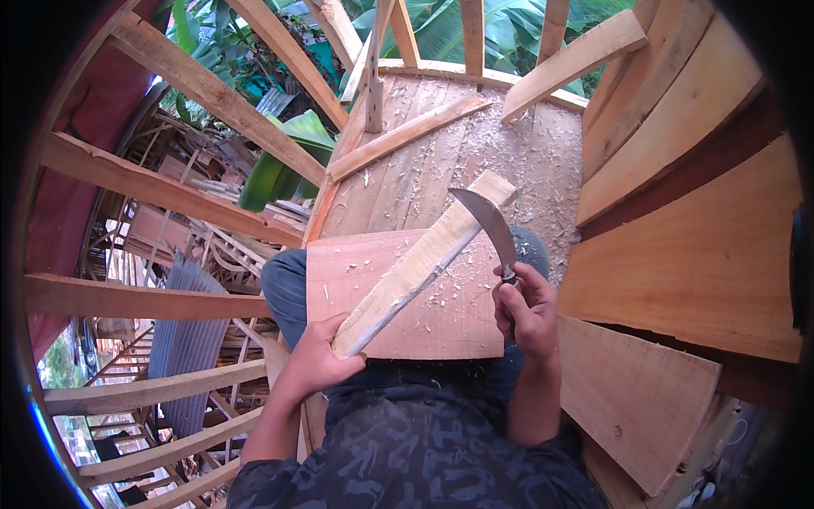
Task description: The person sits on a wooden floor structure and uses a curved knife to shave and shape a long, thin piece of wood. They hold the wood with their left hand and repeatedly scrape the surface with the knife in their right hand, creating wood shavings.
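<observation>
Pale, freshly shaved wood makes up the long stick (424,263) that runs diagonally from near left to far right across a flat square board (373,288) resting on the person's lap. The left hand (326,352) is clamped around the stick's near end, fingers wrapped under it, so the stick reaches away from that hand toward the far right. The right hand (527,307) is closed tight on the handle of a curved knife (490,222), just right of the stick's middle; the blade arcs up and to the left, its tip lying against the stick near the far end. Wood shavings (509,144) are scattered over the board and over the plank floor (424,170) beyond the knees.
</observation>
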{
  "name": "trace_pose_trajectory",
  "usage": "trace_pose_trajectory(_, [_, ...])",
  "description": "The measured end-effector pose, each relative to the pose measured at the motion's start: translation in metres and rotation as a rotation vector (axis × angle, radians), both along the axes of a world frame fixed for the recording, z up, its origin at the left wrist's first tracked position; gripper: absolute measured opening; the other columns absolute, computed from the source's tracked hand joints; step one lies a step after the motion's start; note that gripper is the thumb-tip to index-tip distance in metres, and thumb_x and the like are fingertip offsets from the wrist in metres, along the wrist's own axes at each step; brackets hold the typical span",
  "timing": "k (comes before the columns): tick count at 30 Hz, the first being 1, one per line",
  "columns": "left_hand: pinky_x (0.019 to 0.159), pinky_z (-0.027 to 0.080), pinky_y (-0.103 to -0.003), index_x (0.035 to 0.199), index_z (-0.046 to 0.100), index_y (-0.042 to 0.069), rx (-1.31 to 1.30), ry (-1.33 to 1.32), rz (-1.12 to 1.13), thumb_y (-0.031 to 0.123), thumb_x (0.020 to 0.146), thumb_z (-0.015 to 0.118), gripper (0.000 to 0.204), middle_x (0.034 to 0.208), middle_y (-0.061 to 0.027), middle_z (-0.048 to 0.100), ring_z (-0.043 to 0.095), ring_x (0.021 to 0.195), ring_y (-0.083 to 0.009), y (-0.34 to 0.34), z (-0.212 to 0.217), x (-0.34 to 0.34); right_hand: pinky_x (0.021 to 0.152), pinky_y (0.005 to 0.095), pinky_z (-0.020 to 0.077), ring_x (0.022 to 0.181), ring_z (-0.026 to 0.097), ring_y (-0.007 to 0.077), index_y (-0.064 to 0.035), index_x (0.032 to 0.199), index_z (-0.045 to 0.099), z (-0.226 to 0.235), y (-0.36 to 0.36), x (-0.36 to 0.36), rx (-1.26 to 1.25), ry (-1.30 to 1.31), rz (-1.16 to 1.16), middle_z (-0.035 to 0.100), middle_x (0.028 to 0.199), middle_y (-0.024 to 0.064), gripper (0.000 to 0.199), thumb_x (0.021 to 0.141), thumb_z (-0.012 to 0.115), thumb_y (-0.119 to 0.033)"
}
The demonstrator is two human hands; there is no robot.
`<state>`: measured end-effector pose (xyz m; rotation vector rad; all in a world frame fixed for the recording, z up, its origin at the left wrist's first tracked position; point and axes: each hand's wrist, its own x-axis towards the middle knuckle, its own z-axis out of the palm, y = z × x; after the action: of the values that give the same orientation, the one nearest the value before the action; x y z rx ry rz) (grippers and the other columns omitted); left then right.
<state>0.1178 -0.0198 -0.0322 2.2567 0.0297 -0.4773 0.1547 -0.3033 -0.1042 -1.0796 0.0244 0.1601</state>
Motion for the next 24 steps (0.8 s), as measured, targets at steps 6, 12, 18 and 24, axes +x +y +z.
trace_pose_trajectory(6, [0.07,0.047,-0.028,0.103,0.06,-0.004,-0.074,0.091,0.015,0.013,0.064,0.065,0.043,0.076,-0.0109,0.063,0.059,0.073,-0.0125,-0.006,0.005,0.004,0.049,0.0199,0.0351,0.055,0.046,0.0048,0.0073,0.11,0.057,-0.005,0.013,-0.002,-0.411,-0.163,-0.24,0.055,0.066,0.0017,0.026,0.088,0.059,-0.006])
trace_pose_trajectory(12, [0.07,0.045,-0.027,0.102,0.06,-0.005,-0.171,0.154,0.031,0.012,0.065,0.066,0.042,0.078,-0.0061,0.062,0.055,0.074,-0.0105,-0.006,0.003,0.002,0.055,0.0258,0.0436,0.06,0.054,0.0116,0.0096,0.108,0.057,-0.02,0.024,-0.005,-0.637,-0.362,-0.465,0.057,0.069,0.0111,0.028,0.085,0.063,-0.005])
trace_pose_trajectory(18, [0.065,0.042,-0.027,0.095,0.059,-0.005,-0.235,0.355,0.035,0.013,0.065,0.068,0.036,0.072,-0.0014,0.054,0.048,0.069,-0.0105,0.008,-0.013,-0.006,0.056,0.0273,0.0464,0.062,0.057,0.0121,0.0081,0.105,0.059,-0.017,0.021,0.003,-0.808,-0.404,-0.584,0.06,0.074,0.0119,0.024,0.084,0.062,-0.003])
trace_pose_trajectory(24, [0.066,0.042,-0.027,0.1,0.059,-0.005,-0.261,0.26,0.081,0.014,0.065,0.067,0.04,0.073,-0.0031,0.056,0.049,0.07,-0.0109,0.008,-0.019,-0.009,0.052,0.0223,0.0438,0.059,0.056,0.0095,0.0051,0.113,0.056,-0.006,0.006,-0.001,-0.339,-0.191,-0.154,0.059,0.072,0.0034,0.028,0.086,0.06,-0.003])
